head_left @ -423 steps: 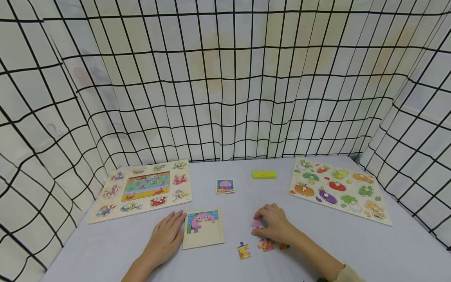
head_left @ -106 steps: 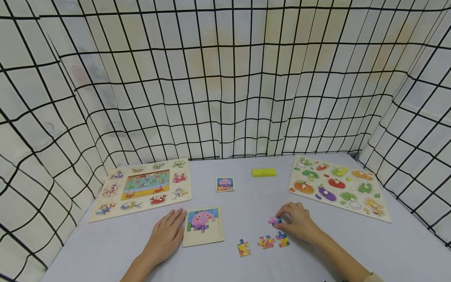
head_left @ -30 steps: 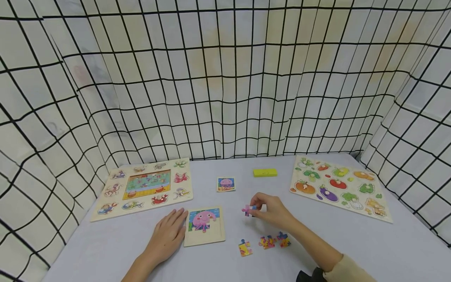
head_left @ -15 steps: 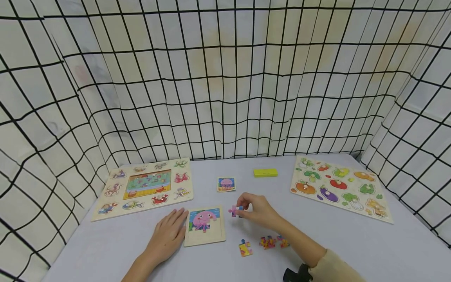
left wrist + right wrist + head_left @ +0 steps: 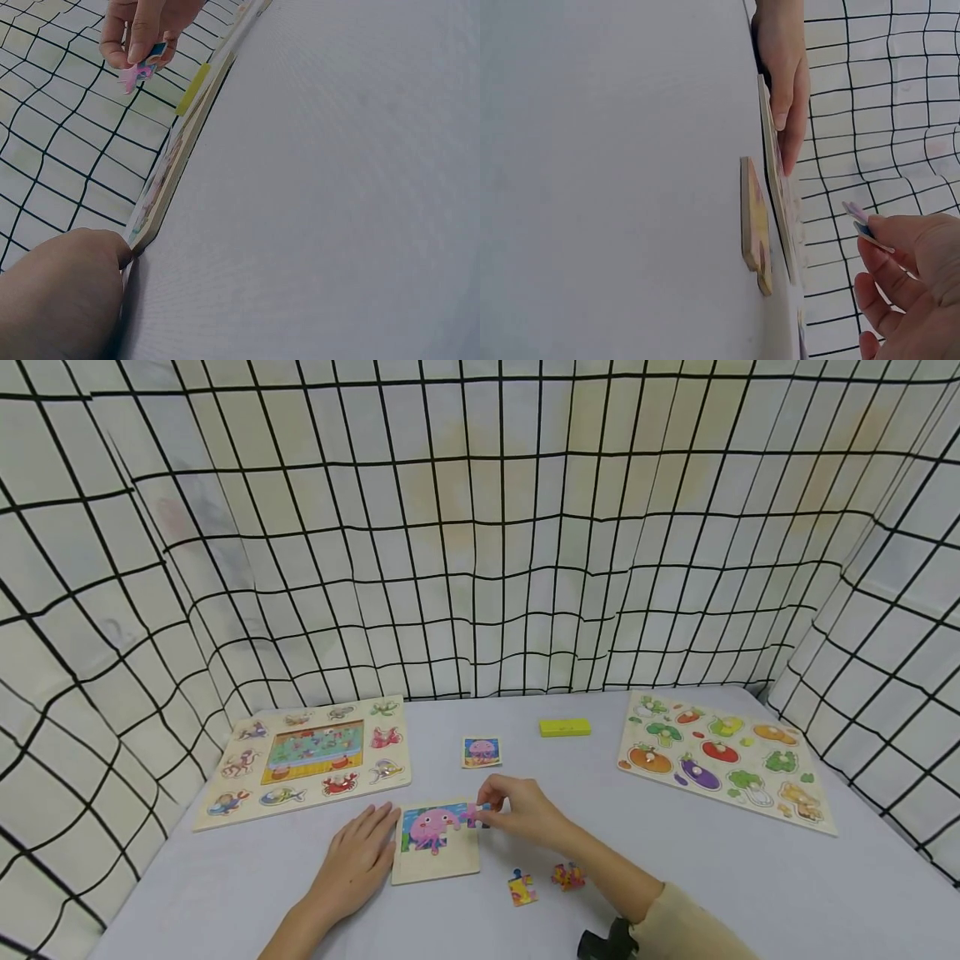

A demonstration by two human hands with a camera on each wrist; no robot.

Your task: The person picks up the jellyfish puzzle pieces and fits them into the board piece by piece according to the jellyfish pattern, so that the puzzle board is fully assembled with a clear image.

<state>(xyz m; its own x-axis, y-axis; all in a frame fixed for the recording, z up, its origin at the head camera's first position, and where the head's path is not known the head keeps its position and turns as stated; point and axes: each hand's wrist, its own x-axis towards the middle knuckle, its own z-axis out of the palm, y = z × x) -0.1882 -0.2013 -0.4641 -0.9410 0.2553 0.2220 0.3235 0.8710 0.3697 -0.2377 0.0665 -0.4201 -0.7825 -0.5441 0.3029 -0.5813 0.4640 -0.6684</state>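
Probably steadying a square wooden tray (image 5: 450, 862), straight-fingered left hand (image 5: 352, 867) touches it, right hand (image 5: 519, 811) pinching a pink-and-blue jigsaw piece (image 5: 139, 73) above.

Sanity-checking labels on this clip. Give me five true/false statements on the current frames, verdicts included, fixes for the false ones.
1. The right hand pinches a pink-and-blue puzzle piece. True.
2. The left hand rests on the vegetable board. False: it rests at the left edge of the wooden tray.
3. The wooden tray is completely filled. False: bare wood shows across its near part.
4. In the head view, the yellow block lies to the right of the small picture card. True.
5. The pinched puzzle piece lies flat in the wooden tray. False: the wrist views show it held in the air, apart from the tray.
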